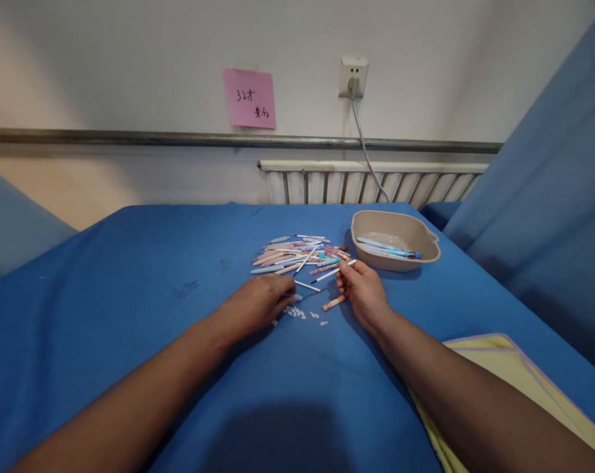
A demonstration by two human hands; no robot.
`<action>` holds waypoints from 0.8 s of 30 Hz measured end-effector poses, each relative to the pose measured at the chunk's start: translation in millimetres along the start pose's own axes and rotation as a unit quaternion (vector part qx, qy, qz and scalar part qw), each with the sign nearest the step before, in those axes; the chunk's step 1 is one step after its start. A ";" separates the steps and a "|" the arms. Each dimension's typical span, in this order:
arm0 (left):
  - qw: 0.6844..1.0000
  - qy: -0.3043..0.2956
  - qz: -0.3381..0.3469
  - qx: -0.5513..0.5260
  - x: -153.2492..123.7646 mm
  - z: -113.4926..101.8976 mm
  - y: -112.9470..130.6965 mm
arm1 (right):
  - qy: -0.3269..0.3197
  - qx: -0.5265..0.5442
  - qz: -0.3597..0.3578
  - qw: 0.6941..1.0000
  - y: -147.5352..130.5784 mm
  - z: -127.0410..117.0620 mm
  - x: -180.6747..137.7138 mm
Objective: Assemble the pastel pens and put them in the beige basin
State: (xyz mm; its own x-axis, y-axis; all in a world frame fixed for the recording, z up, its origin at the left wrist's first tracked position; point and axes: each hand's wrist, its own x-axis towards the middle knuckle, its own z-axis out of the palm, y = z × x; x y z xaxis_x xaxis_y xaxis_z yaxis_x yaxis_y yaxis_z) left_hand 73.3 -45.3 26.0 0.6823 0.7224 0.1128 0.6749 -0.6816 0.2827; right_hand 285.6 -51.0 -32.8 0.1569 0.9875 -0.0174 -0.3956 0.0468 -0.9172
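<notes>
A pile of pens and pen parts [300, 255] lies on a blue cloth. My left hand [258, 301] rests palm down just in front of the pile, fingers curled over small white caps [295, 313]. My right hand [361, 289] pinches a thin white refill [333, 271] that points toward the pile. An orange pen barrel [333, 303] lies on the cloth beside that hand. A beige tray [428, 251] holding a few light blue pens [389, 249] stands just right of the pile.
The blue-covered table [130, 315] runs to a wall with a radiator [371, 182], a socket with a grey cable [352, 79] and a pink note [249, 98]. A yellow cloth [509, 361] lies near right. Blue fabric [548, 197] rises at right.
</notes>
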 end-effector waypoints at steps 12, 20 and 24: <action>0.998 0.002 0.046 0.049 0.5 -16.4 -1.9 | -0.001 -0.006 -0.005 1.000 -1.9 0.2 -1.2; 0.995 -0.063 0.067 0.047 -2.4 -16.6 -0.7 | 0.000 -0.024 -0.002 1.000 -2.9 1.7 -1.9; 0.999 -0.021 0.030 0.034 -2.9 -15.5 -3.2 | -0.001 -0.016 -0.003 1.000 -3.8 1.9 -2.0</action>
State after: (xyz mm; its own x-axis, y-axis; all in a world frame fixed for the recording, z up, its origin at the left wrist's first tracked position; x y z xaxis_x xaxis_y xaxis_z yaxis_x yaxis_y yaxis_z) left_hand 64.8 -43.3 39.5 0.7320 0.6756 0.0876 0.6491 -0.7307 0.2115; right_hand 285.1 -53.0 -28.5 0.1574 0.9875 -0.0117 -0.3649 0.0471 -0.9299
